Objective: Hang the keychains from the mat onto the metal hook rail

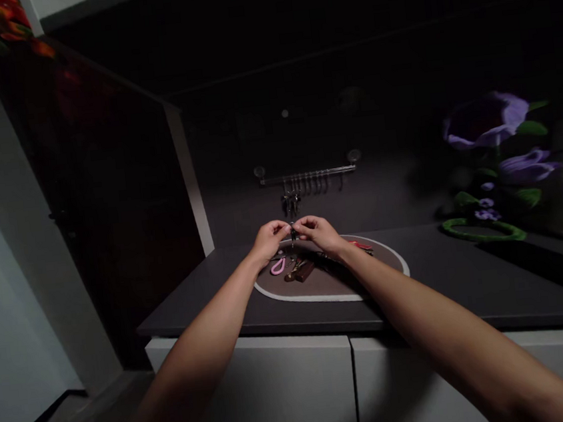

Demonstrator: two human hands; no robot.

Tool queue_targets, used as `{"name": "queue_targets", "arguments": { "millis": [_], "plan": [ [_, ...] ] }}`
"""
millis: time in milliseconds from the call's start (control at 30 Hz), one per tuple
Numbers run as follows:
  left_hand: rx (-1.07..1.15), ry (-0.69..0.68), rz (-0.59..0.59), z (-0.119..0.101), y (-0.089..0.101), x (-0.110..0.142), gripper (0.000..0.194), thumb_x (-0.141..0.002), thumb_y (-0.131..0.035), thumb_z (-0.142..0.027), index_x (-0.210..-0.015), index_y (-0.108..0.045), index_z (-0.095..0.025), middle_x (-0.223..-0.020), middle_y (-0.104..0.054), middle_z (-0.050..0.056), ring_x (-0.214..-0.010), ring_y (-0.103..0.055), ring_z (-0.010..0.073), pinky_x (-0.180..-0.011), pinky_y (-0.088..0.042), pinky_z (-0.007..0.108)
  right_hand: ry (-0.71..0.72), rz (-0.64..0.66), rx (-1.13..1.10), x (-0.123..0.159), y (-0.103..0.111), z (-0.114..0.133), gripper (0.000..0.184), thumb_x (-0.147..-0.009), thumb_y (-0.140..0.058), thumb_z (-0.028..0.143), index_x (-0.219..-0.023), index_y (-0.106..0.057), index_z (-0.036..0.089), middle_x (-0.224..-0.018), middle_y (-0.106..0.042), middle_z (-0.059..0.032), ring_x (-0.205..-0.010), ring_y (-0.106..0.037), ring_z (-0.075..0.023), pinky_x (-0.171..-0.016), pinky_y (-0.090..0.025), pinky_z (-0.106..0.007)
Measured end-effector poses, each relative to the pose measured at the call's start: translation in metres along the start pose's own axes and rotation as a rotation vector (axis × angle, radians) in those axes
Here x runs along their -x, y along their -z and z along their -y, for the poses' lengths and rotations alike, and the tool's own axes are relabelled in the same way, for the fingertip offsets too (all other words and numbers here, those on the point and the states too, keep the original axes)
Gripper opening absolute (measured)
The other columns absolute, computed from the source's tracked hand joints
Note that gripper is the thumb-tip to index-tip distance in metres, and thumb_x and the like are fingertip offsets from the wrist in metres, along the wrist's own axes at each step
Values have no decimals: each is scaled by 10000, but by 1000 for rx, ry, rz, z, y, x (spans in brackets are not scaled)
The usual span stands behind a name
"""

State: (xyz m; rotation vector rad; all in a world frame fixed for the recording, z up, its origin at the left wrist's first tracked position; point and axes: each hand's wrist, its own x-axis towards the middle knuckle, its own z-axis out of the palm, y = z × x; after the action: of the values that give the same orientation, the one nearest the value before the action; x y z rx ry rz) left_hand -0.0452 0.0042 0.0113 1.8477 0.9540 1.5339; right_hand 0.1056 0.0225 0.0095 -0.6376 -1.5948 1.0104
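Together, left hand (270, 239) and right hand (318, 230) pinched narrow around a slim dark dangling item (293, 234)

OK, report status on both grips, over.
Left grip and right grip pinching small dark item near far edge of oval mat. Hook rail beyond, items hanging. Pink loop on mat, nearer left grip.

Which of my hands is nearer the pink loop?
Left. Your left hand is just above the pink loop in view; your right hand is farther off, up and to its right.
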Motion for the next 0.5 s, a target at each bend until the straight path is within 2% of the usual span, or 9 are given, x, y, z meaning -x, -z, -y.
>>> {"name": "queue_targets", "arguments": {
  "millis": [133, 267, 367, 500],
  "plan": [
    [151, 50, 17, 3, -4, 1, 256, -661, -618, -350, -764, -591, -117, -678, -596, 9, -618, -510, 95, -609, -387, 217, -28, -19, -5, 2, 0, -1, 345, -543, -694, 427, -701, -578, 143, -665, -532, 22, -600, -448, -66, -596, -374, -216],
    [165, 55, 6, 4, -6, 2, 282, -653, -630, -357, -799, -610, -117, -694, -610, 21, -618, -514, 97, -598, -389, 215, -4, -70, -2, 2, 3, -1, 354, -548, -687, 450, -687, -573, 146, -644, -522, 27, -606, -453, -67, -632, -389, -223],
    [104, 72, -38, 5, -5, 1, 256, -675, -608, -341, -798, -618, -117, -681, -617, 24, -593, -510, 96, -582, -388, 215, 4, -154, -45, -3, 7, 0, 369, -522, -704, 451, -677, -558, 149, -647, -515, 31, -614, -459, -64, -645, -403, -221],
    [-87, 62, -86, 10, -3, -1, 196, -722, -547, -303, -701, -618, -122, -630, -614, 22, -567, -513, 102, -570, -385, 218, -10, -264, -74, -21, 15, 8, 366, -521, -716, 429, -673, -527, 154, -638, -506, 31, -591, -460, -63, -602, -422, -221]
  ]
}}
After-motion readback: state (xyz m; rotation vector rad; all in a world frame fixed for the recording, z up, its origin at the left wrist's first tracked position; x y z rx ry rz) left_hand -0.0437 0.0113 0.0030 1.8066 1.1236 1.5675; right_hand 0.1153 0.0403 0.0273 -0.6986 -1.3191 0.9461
